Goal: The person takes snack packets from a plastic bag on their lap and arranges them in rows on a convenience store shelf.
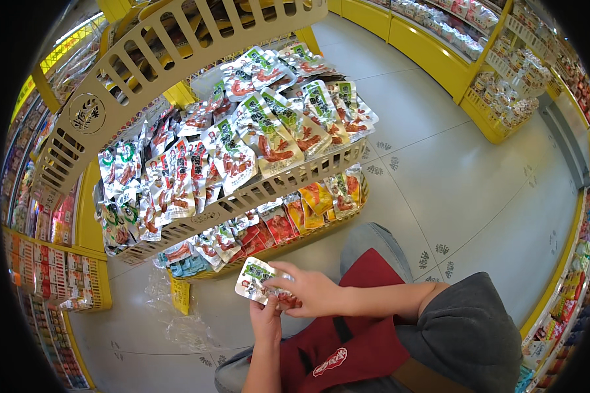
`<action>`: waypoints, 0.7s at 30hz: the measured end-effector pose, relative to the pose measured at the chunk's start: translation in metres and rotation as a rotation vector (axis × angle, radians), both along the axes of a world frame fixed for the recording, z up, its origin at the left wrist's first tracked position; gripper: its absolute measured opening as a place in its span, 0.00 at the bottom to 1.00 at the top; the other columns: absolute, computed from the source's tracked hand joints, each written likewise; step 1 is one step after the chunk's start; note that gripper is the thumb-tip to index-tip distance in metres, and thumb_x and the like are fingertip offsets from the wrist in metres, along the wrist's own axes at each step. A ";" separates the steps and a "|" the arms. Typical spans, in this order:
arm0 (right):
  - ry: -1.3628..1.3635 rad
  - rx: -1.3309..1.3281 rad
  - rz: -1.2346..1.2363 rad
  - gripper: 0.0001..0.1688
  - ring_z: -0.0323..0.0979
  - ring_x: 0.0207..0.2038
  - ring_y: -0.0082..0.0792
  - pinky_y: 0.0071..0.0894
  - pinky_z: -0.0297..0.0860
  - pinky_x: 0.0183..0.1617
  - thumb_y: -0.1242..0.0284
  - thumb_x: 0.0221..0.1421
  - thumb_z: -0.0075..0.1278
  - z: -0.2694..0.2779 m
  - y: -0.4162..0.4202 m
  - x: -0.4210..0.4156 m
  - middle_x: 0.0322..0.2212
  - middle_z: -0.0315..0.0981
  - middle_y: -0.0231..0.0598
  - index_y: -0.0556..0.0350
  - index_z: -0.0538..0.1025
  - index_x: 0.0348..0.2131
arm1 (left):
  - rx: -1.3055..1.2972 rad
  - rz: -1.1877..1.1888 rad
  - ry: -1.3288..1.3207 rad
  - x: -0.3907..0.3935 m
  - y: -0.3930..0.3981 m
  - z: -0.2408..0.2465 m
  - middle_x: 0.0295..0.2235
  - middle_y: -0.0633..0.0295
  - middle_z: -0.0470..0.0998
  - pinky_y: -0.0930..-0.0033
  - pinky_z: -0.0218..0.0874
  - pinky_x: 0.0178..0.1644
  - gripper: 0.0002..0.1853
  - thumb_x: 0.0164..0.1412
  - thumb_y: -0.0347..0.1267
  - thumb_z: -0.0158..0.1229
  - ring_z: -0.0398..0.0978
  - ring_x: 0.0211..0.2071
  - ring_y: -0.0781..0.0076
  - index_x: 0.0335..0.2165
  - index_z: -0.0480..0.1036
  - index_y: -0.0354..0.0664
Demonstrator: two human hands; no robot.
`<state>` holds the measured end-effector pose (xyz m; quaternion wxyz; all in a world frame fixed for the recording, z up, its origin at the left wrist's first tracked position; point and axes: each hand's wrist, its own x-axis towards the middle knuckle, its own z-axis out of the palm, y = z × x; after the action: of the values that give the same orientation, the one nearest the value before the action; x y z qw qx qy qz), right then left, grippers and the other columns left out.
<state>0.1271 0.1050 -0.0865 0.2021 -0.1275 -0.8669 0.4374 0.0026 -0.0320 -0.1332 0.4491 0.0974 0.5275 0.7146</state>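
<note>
A shiny snack pouch with green print and a food picture is held between my two hands, in front of my lap. My left hand grips its lower edge, thumb on top. The fingers of my right hand lie across its right side and cover part of the print. Beyond my hands, similar green-printed pouches lie in overlapping rows in a beige slotted shelf basket. Red-printed pouches fill the middle left of that basket.
A lower yellow-edged basket holds more pouches, red and yellow ones among them. Another slotted basket overhangs from above. Clear plastic wrapping lies on the grey tiled floor. Stocked shelves line the right side.
</note>
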 end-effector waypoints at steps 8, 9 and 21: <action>0.613 0.321 -0.891 0.33 0.76 0.34 0.35 0.30 0.75 0.32 0.72 0.35 0.62 0.098 0.173 0.034 0.52 0.61 0.43 0.42 0.74 0.46 | 0.296 -0.166 0.231 -0.005 0.026 0.062 0.44 0.59 0.73 0.61 0.65 0.52 0.21 0.60 0.31 0.59 0.73 0.46 0.66 0.50 0.65 0.39; 0.560 0.399 -0.989 0.35 0.76 0.32 0.35 0.29 0.75 0.30 0.72 0.35 0.63 0.103 0.200 0.036 0.53 0.58 0.41 0.43 0.73 0.48 | 0.235 -0.102 0.240 -0.009 0.025 0.061 0.42 0.60 0.73 0.63 0.66 0.51 0.18 0.60 0.30 0.58 0.73 0.45 0.68 0.48 0.66 0.39; 0.064 0.550 -0.710 0.17 0.71 0.43 0.46 0.42 0.67 0.47 0.63 0.52 0.49 0.066 0.301 0.027 0.46 0.70 0.38 0.42 0.76 0.43 | 0.039 0.082 0.364 -0.034 0.020 0.079 0.37 0.65 0.75 0.74 0.63 0.45 0.10 0.61 0.27 0.55 0.72 0.40 0.77 0.43 0.70 0.41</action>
<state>0.1537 0.4061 -0.0201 0.3930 -0.3449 -0.8468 0.0979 -0.0309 -0.0119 -0.0539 0.3145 0.2122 0.5897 0.7129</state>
